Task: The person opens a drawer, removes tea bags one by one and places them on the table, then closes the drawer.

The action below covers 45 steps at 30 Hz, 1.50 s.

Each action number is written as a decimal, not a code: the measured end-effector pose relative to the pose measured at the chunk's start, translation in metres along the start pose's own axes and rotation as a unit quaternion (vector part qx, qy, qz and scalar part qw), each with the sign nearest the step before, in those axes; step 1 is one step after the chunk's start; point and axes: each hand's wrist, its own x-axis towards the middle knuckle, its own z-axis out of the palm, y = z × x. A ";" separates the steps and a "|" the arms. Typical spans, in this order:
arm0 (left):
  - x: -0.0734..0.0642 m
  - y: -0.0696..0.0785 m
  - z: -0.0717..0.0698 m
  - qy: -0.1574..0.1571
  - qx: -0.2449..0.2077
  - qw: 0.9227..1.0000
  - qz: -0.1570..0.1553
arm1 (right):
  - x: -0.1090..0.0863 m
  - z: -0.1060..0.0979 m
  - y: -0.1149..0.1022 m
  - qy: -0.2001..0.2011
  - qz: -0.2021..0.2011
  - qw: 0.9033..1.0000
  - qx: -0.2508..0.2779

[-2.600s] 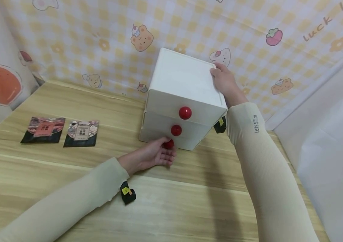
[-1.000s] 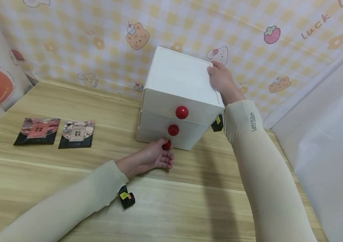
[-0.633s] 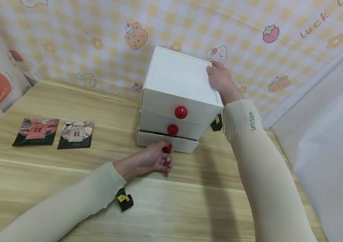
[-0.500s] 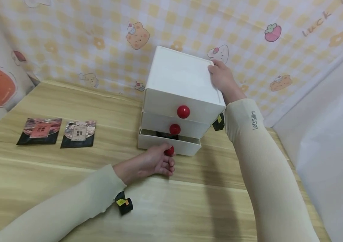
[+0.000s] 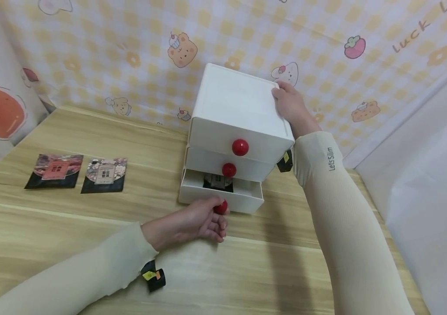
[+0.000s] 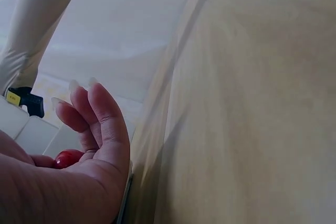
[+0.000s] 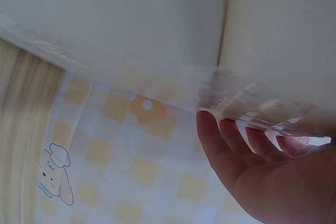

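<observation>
A white chest of three drawers point(image 5: 243, 100) stands against the patterned backdrop, each drawer bearing a round red knob. Its bottom drawer point(image 5: 243, 202) is pulled partway out, and a dark printed sachet point(image 5: 217, 182) lies inside it. My left hand point(image 5: 195, 221) pinches the bottom red knob point(image 5: 220, 207) between thumb and forefinger, the other fingers loosely curled below. In the left wrist view that red knob point(image 6: 68, 158) shows behind the palm. My right hand point(image 5: 292, 105) grips the chest's top right edge near the back; its fingertips press the rear side in the right wrist view.
Two flat sachets lie on the wooden table point(image 5: 89, 253) to the left: a pink-labelled one point(image 5: 54, 171) and a pale-labelled one point(image 5: 104, 176). The yellow checked backdrop point(image 5: 136, 57) rises behind the chest, and a white sheet point(image 5: 436, 175) borders the right side.
The bottom drawer has slid out toward me from fully closed, with my left hand drawing its knob. The sachet inside has come into sight. My right hand stays on the chest.
</observation>
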 end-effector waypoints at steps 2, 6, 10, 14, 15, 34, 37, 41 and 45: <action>-0.004 -0.002 0.001 -0.002 0.005 1.000 0.004 | 0.000 0.000 0.000 0.000 -0.001 1.000 0.002; -0.011 -0.005 0.003 -0.004 0.011 1.000 0.008 | 0.000 0.000 0.000 -0.004 -0.003 1.000 0.011; -0.017 -0.009 0.007 -0.004 0.007 1.000 0.005 | 0.000 -0.001 0.000 -0.005 -0.003 1.000 0.015; -0.022 -0.012 0.010 -0.003 -0.001 1.000 0.005 | 0.000 -0.001 0.001 -0.005 -0.002 1.000 0.014; -0.023 -0.013 0.010 -0.003 -0.002 1.000 0.005 | 0.001 -0.001 0.001 -0.006 -0.002 1.000 0.013; -0.044 -0.040 0.024 -0.024 -0.019 0.999 -0.023 | 0.003 -0.001 0.001 -0.005 -0.001 1.000 0.006; -0.046 -0.042 0.025 -0.025 -0.021 0.999 -0.024 | 0.003 -0.001 0.001 -0.004 0.001 1.000 0.002; -0.050 -0.045 0.028 -0.030 -0.023 0.999 -0.023 | 0.002 0.000 0.001 -0.003 0.005 1.000 0.009; -0.054 -0.050 0.030 -0.034 -0.026 0.999 -0.031 | 0.002 -0.001 0.001 0.000 0.007 1.000 0.011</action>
